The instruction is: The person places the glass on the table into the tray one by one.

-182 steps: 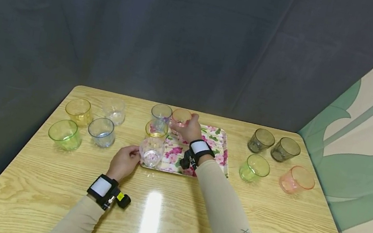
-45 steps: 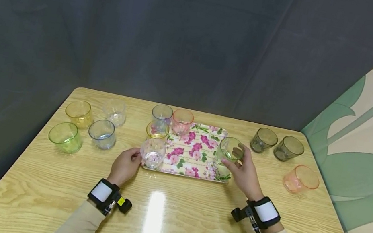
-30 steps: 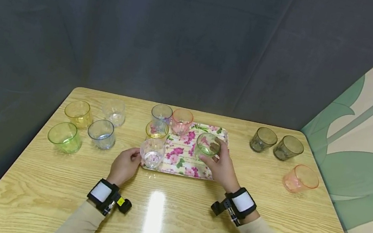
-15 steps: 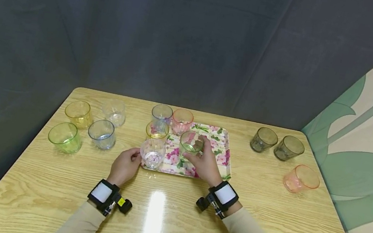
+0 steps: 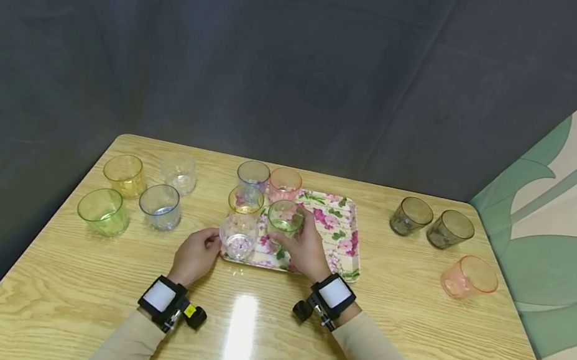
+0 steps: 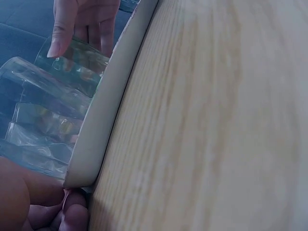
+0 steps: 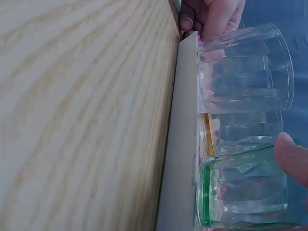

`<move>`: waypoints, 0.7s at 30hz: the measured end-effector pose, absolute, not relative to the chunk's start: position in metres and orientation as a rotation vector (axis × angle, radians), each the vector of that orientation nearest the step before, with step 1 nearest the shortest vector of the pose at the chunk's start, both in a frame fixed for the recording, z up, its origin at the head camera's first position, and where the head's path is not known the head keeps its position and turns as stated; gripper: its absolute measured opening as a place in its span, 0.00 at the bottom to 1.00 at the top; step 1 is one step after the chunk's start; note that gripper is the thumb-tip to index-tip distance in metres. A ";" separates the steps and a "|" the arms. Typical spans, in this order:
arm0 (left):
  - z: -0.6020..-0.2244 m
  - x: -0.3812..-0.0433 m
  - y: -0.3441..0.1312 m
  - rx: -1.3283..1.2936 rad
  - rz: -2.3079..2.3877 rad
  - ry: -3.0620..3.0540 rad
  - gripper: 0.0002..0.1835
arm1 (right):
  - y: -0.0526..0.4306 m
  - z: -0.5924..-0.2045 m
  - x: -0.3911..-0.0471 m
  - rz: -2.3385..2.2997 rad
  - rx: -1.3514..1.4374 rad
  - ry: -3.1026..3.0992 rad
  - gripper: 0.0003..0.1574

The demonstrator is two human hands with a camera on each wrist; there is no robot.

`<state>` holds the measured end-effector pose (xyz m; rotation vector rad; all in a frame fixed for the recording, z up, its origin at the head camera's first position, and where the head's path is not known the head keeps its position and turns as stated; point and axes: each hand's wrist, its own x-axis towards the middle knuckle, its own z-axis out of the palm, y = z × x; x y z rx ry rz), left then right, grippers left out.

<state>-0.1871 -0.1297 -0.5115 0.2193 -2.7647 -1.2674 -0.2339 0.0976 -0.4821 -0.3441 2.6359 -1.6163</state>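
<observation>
Right side of the floral tray (image 5: pixel 342 251) can be reached from above or from the right, with a broad lane over the wooden table (image 5: pixel 399 342) up to the smoky tumblers (image 5: pixel 410 218); right hand (image 5: pixel 303 246) and its green tumbler (image 5: pixel 284 223) bound it leftward. Tray's left edge blocked — clear tumbler (image 5: pixel 238 238), yellow tumbler (image 5: pixel 246 201), purplish-blue tumbler (image 5: pixel 253 174) in close file, pink tumbler (image 5: pixel 284 184) beside the last. Narrower lane left of the tray — left hand (image 5: pixel 195 253) fills its near end.

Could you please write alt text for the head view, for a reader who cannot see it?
A person's right hand holds a green glass at a flowered tray, whose near left corner the left hand grips. Four other glasses stand toward the tray's left; seven more glasses stand on the wooden table, four left, three right.
</observation>
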 end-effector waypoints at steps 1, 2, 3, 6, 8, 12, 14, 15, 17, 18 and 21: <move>-0.512 -0.187 -0.129 0.215 -1.267 -2.763 0.16 | 0.097 -0.482 -0.234 -1.631 -0.338 2.625 0.53; -0.512 -0.188 -0.129 0.213 -1.265 -2.763 0.16 | 0.097 -0.482 -0.234 -1.640 -0.334 2.619 0.53; -0.512 -0.188 -0.129 0.217 -1.263 -2.767 0.16 | 0.097 -0.482 -0.235 -1.648 -0.334 2.612 0.54; -0.513 -0.188 -0.129 0.222 -1.263 -2.769 0.15 | 0.096 -0.483 -0.236 -1.656 -0.342 2.613 0.54; -0.513 -0.188 -0.130 0.220 -1.265 -2.770 0.16 | 0.095 -0.483 -0.237 -1.650 -0.351 2.624 0.54; -0.511 -0.188 -0.130 0.199 -1.264 -2.766 0.16 | 0.092 -0.483 -0.240 -1.639 -0.354 2.644 0.54; -0.511 -0.187 -0.130 0.196 -1.265 -2.765 0.16 | 0.091 -0.483 -0.241 -1.616 -0.335 2.659 0.54; -0.511 -0.187 -0.130 0.197 -1.265 -2.765 0.16 | 0.090 -0.483 -0.243 -1.606 -0.327 2.666 0.53; -0.511 -0.187 -0.130 0.209 -1.270 -2.764 0.16 | 0.089 -0.484 -0.244 -1.573 -0.314 2.689 0.53; -0.511 -0.187 -0.130 0.211 -1.270 -2.764 0.16 | 0.088 -0.483 -0.245 -1.558 -0.306 2.699 0.53; -0.512 -0.187 -0.129 0.216 -1.270 -2.766 0.16 | 0.087 -0.484 -0.248 -1.540 -0.303 2.716 0.52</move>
